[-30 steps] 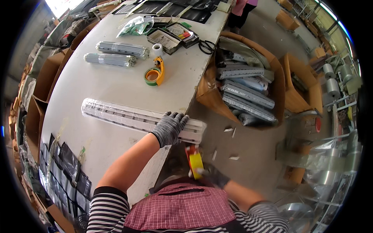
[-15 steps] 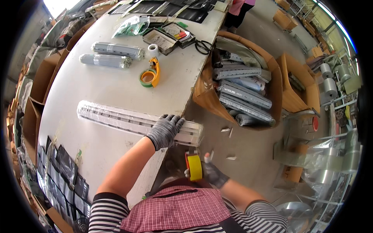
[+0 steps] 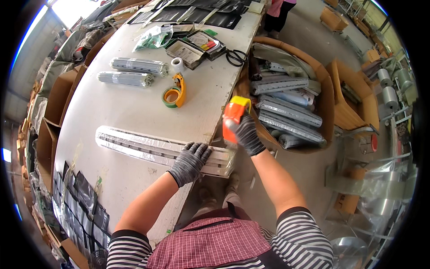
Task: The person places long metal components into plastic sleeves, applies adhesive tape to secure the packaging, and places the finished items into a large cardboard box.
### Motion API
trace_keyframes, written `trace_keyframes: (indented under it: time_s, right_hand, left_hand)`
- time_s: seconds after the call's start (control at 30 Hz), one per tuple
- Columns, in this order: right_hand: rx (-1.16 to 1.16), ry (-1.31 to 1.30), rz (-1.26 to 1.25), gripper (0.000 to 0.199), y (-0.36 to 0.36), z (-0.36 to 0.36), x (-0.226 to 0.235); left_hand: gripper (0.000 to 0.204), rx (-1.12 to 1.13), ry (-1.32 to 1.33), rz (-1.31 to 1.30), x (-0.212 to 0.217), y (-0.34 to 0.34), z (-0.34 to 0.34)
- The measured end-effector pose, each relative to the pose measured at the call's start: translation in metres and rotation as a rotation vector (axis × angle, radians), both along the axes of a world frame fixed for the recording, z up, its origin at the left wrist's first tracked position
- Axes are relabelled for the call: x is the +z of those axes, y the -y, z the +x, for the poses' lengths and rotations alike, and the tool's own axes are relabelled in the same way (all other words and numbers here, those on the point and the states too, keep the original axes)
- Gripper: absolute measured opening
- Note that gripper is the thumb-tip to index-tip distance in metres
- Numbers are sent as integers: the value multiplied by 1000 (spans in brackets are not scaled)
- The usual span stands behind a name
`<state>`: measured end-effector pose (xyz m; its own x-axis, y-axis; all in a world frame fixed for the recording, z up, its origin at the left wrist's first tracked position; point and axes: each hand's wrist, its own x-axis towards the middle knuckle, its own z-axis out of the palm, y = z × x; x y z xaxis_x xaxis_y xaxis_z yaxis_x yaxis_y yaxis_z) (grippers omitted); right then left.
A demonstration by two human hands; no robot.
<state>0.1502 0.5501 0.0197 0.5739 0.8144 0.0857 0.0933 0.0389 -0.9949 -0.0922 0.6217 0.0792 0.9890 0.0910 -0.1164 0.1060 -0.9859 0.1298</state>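
A long bundle of pale slats (image 3: 134, 142) in clear plastic wrap lies across the table, its right end sticking out past the edge. My left hand (image 3: 190, 162), in a grey knit glove, grips the bundle from above near that end, fingers bent over it. My right hand (image 3: 246, 134), gloved with bare fingertips, is closed round an orange-red tape dispenser (image 3: 234, 117) carrying a yellow roll. The dispenser is raised just beyond the bundle's right end. Whether a strip of tape links the two is too blurred to tell.
Farther up the table (image 3: 121, 105) lie two wrapped bundles (image 3: 125, 79), a yellow tape dispenser (image 3: 174, 95), a white roll (image 3: 177, 64), black scissors (image 3: 236, 57) and open boxes (image 3: 186, 53). A carton (image 3: 329, 105) of wrapped bundles stands at the right. Black strips (image 3: 83, 190) lie at the near left.
My right hand has swung up and away from my body with the tape dispenser, from below the bundle to beyond its end. My left hand stays on the bundle.
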Motion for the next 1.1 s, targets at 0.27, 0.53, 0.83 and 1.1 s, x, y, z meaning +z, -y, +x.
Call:
trace_keyframes:
  time_s: [0.27,0.53,0.83,1.1]
  right_hand:
    - [-18,987,-239,59,36,20,-95]
    - [-267,608,-366,61,164,3,-79]
    - [-453,205,-643,61,336,-24,-89]
    - [-653,25,-792,73,376,-41,-107]
  left_hand:
    - [111,39,-183,-6,24,25,33]
    - [48,-158,-827,153,-20,81,144]
    - [110,-48,-266,-55,39,-59,-20]
    - [113,171,-151,-30,62,-50,-43]
